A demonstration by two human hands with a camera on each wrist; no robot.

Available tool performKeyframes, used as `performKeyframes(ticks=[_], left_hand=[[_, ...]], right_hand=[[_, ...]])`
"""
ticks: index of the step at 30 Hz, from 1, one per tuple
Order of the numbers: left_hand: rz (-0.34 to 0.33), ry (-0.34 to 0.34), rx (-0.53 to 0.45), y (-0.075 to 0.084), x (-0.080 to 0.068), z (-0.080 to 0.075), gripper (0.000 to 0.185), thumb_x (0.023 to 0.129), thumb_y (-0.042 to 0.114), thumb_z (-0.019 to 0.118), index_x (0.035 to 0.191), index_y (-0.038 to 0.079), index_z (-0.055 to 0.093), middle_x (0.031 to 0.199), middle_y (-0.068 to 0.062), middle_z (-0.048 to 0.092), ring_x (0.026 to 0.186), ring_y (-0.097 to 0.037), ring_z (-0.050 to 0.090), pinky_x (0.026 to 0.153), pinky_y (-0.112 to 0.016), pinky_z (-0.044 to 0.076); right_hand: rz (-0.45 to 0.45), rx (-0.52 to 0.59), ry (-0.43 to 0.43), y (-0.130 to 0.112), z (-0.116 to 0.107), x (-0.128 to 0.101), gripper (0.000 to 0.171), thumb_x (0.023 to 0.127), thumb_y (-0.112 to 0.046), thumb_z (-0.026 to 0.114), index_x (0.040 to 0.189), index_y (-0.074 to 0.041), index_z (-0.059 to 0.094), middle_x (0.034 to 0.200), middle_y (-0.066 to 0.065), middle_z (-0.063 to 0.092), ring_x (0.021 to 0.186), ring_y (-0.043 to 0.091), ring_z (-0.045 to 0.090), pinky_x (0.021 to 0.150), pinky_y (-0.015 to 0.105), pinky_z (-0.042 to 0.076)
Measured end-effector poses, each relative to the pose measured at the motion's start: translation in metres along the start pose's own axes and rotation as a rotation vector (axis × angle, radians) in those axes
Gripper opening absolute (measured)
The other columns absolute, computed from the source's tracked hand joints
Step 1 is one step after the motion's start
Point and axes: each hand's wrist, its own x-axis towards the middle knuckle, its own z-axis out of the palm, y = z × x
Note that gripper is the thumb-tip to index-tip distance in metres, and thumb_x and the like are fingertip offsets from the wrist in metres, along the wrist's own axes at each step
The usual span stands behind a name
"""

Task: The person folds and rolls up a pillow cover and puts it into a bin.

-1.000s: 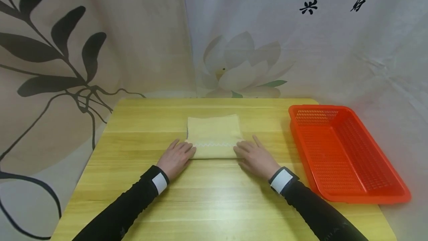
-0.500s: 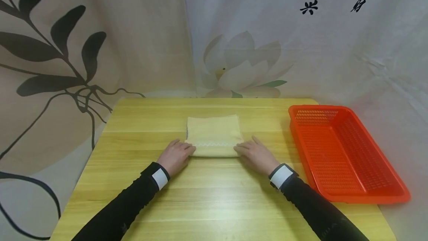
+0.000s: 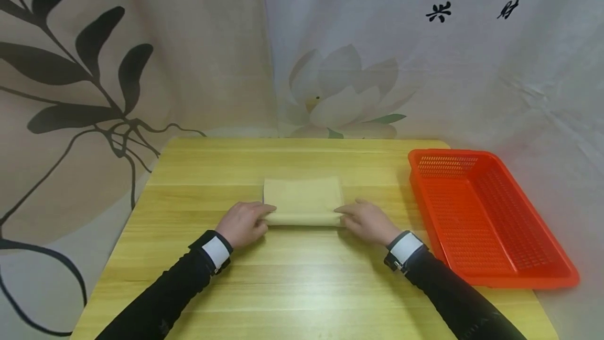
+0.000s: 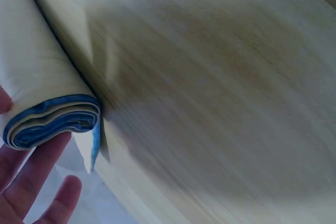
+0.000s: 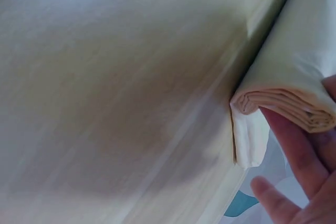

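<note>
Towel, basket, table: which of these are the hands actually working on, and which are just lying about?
In use:
towel, rolled at its near edge
left hand, gripping the roll's left end
right hand, gripping its right end

Just there:
red basket, nothing in it
wooden table
printed curtain

Right hand (image 5: pixel 307 177) fingers at rolled cloth (image 5: pixel 294 85) end on table (image 5: pixel 115 77)

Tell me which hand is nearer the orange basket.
Right. The right hand grips the rolled cloth's end nearest the orange basket; the left hand grips the far end.
</note>
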Motion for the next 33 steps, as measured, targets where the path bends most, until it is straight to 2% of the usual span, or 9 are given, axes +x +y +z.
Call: performKeyframes(ticks=[3, 6, 9, 13, 16, 20, 23, 30, 33], left_hand=[[-0.022, -0.012, -0.032, 0.000, -0.002, -0.001, 0.044, 0.088, 0.010, 0.076, 0.132, 0.009, 0.075, 0.118, -0.009, 0.078, 0.084, -0.016, 0.068, 0.090, -0.048, 0.061], [-0.034, -0.006, -0.042, -0.001, -0.003, 0.000, 0.042, 0.092, 0.016, 0.080, 0.132, 0.010, 0.074, 0.120, -0.010, 0.077, 0.093, -0.020, 0.073, 0.093, -0.051, 0.061], [-0.045, 0.016, -0.059, -0.002, -0.002, 0.002, 0.038, 0.095, 0.021, 0.082, 0.131, 0.010, 0.075, 0.119, -0.010, 0.077, 0.097, -0.023, 0.075, 0.092, -0.049, 0.062], [-0.079, 0.030, -0.089, -0.003, 0.002, 0.003, 0.031, 0.099, 0.021, 0.079, 0.128, 0.009, 0.076, 0.118, -0.011, 0.078, 0.100, -0.026, 0.076, 0.091, -0.048, 0.062], [-0.124, 0.023, -0.110, -0.004, 0.007, 0.003, 0.028, 0.100, 0.021, 0.077, 0.127, 0.010, 0.077, 0.119, -0.012, 0.078, 0.104, -0.028, 0.076, 0.092, -0.049, 0.062], [-0.180, 0.011, -0.130, -0.008, 0.012, 0.003, 0.028, 0.102, 0.022, 0.074, 0.128, 0.011, 0.077, 0.121, -0.010, 0.078, 0.103, -0.026, 0.074, 0.092, -0.048, 0.061], [-0.214, 0.002, -0.146, -0.010, 0.014, 0.001, 0.029, 0.103, 0.022, 0.073, 0.129, 0.012, 0.076, 0.120, -0.008, 0.077, 0.093, -0.020, 0.069, 0.086, -0.044, 0.061], [-0.231, 0.015, -0.168, -0.010, 0.014, 0.000, 0.031, 0.104, 0.023, 0.071, 0.133, 0.011, 0.075, 0.118, -0.007, 0.075, 0.083, -0.015, 0.061, 0.080, -0.042, 0.058], [-0.176, 0.062, -0.120, -0.008, 0.011, 0.002, 0.034, 0.103, 0.022, 0.073, 0.135, 0.010, 0.073, 0.124, -0.010, 0.075, 0.094, -0.022, 0.070, 0.089, -0.046, 0.060]], right_hand=[[0.051, 0.041, 0.000, 0.001, 0.000, 0.001, 0.032, 0.103, -0.017, 0.065, 0.133, -0.011, 0.076, 0.118, 0.008, 0.080, 0.100, 0.025, 0.076, 0.114, 0.059, 0.047], [0.110, 0.070, -0.016, 0.003, -0.001, 0.002, 0.032, 0.104, -0.019, 0.065, 0.134, -0.014, 0.075, 0.114, 0.005, 0.079, 0.081, 0.015, 0.066, 0.094, 0.046, 0.057], [0.144, 0.096, -0.022, 0.003, -0.004, 0.003, 0.033, 0.104, -0.019, 0.064, 0.135, -0.014, 0.075, 0.113, 0.005, 0.078, 0.070, 0.011, 0.053, 0.078, 0.037, 0.054], [0.120, 0.072, 0.022, 0.000, -0.005, 0.003, 0.035, 0.105, -0.018, 0.066, 0.138, -0.010, 0.072, 0.126, 0.012, 0.077, 0.097, 0.025, 0.074, 0.098, 0.050, 0.059], [0.011, -0.053, 0.085, -0.004, -0.005, -0.002, 0.043, 0.100, -0.016, 0.073, 0.142, -0.007, 0.069, 0.140, 0.015, 0.070, 0.127, 0.036, 0.067, 0.114, 0.060, 0.047], [-0.189, -0.280, 0.189, -0.010, -0.002, -0.014, 0.056, 0.088, -0.017, 0.086, 0.141, -0.008, 0.069, 0.149, 0.017, 0.063, 0.135, 0.038, 0.061, 0.119, 0.065, 0.040], [-0.273, -0.363, 0.224, -0.013, 0.002, -0.023, 0.057, 0.085, -0.020, 0.090, 0.138, -0.009, 0.072, 0.150, 0.016, 0.063, 0.139, 0.037, 0.058, 0.121, 0.065, 0.037], [-0.243, -0.379, 0.184, -0.016, 0.007, -0.030, 0.059, 0.089, -0.023, 0.088, 0.142, -0.008, 0.069, 0.156, 0.013, 0.058, 0.148, 0.034, 0.050, 0.126, 0.060, 0.030], [-0.234, -0.383, 0.180, -0.014, 0.008, -0.029, 0.060, 0.089, -0.025, 0.088, 0.143, -0.008, 0.069, 0.157, 0.014, 0.057, 0.148, 0.035, 0.050, 0.125, 0.062, 0.032]])
